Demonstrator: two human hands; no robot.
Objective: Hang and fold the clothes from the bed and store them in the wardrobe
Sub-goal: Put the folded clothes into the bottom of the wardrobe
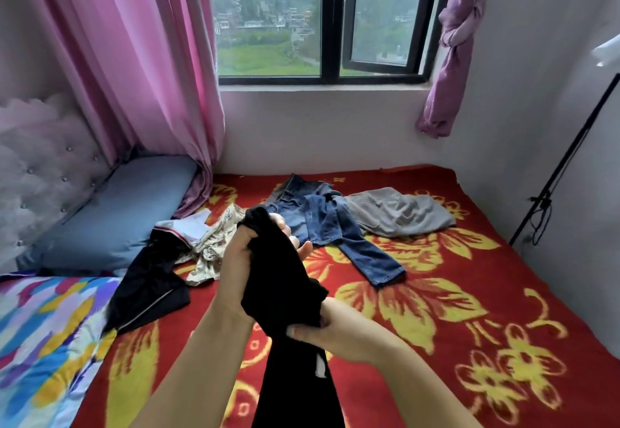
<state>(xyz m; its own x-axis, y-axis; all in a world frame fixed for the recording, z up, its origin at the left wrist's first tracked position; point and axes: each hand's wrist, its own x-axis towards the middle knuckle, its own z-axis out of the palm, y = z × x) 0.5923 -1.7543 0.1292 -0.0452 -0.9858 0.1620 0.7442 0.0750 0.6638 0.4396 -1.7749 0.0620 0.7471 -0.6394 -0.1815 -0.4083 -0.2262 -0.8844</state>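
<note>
A black garment [281,280] hangs in front of me above the bed. My left hand [240,260] grips its bunched upper end. Lower down, my right hand [330,328] holds it with the thumb pressed on the cloth. Its tail drops out of the bottom of the frame and shows a small white label. On the red flowered blanket [469,280] lie blue jeans [335,226], a grey garment [399,213], a cream patterned garment [214,243], a white one with red trim [188,226] and another black garment [151,290].
A blue pillow [114,216] leans on the tufted headboard [43,166] at left, beside a colourful quilt [43,343]. Pink curtains [141,58] flank the window [332,18]. A black stand [563,159] leans at the right wall.
</note>
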